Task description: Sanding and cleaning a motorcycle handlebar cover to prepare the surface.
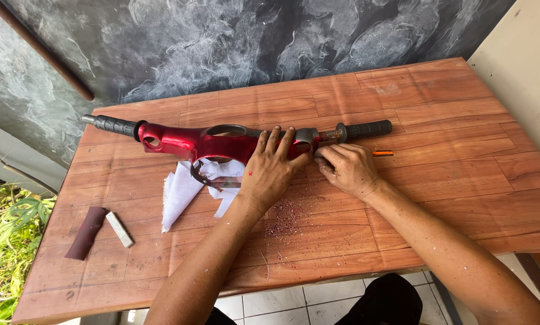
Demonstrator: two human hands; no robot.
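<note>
- Landmark: the red handlebar cover (192, 141), a glossy moulded shell, lies lengthwise across the far half of the wooden table (450, 180).
- A black rubber grip (115, 126) projects from the cover's left end; a second black grip (369, 129) projects from its right end, beyond a grey metal clamp section (306, 135).
- Left hand (270, 171): laid flat on the right portion of the red handlebar cover, palm down, fingers spread wide and pointing away from the person. It presses on the cover and does not wrap around it.
- Right hand (346, 168): just right of the left hand, beside the clamp section. Fingers are curled narrow, tips bunched close against the cover's right end. What they pinch cannot be determined.
- An orange pencil-like stick (382, 153) lies on the table just right of the right hand, below the right grip.
- A white cloth (183, 189) lies crumpled directly under and in front of the cover's middle.
- Red flakes (285, 216) are scattered on the table in front of the cover, near the left wrist.
- A dark brown strip of abrasive paper (86, 232) and a small pale rectangular block (119, 229) lie side by side, well in front of the cover's left grip, near the table's left edge.
</note>
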